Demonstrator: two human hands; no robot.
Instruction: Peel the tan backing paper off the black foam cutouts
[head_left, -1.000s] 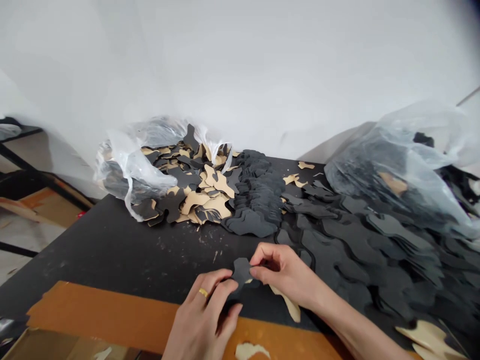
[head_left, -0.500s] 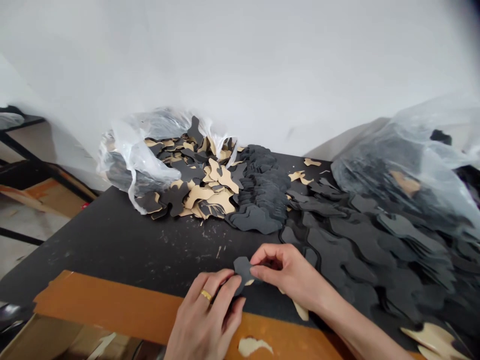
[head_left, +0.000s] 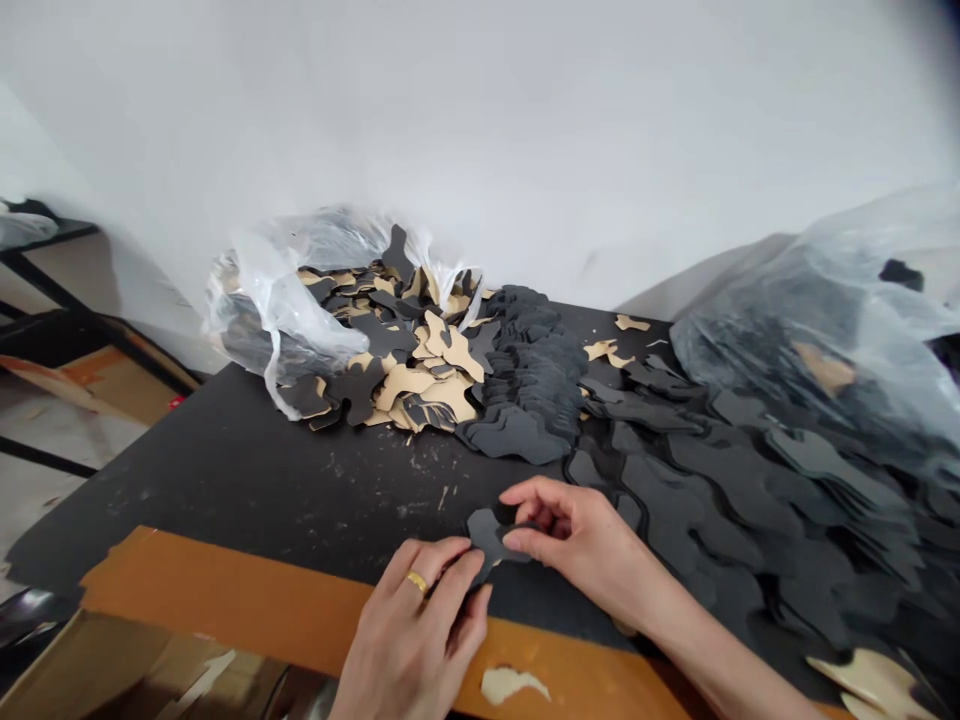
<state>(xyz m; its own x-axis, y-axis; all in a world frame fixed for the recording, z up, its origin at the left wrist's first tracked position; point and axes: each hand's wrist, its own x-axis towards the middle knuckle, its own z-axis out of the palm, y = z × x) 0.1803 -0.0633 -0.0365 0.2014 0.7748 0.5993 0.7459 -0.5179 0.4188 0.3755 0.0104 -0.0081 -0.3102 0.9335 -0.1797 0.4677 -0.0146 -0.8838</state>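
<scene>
palm-down left hand (head_left: 412, 620), curled right hand (head_left: 574, 530) on grey piece (head_left: 487, 533)

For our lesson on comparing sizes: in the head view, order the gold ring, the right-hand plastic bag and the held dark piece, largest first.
1. Plastic bag
2. Dark piece, partly covered by fingers
3. Gold ring

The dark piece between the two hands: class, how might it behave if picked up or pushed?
The dark piece will probably feel light, since it looks thin beside the left hand. Its visible face looks mostly flat, so it may hold its shape, though some bend is possible. Being flat and lobed, it would likely slide rather than roll.
</scene>
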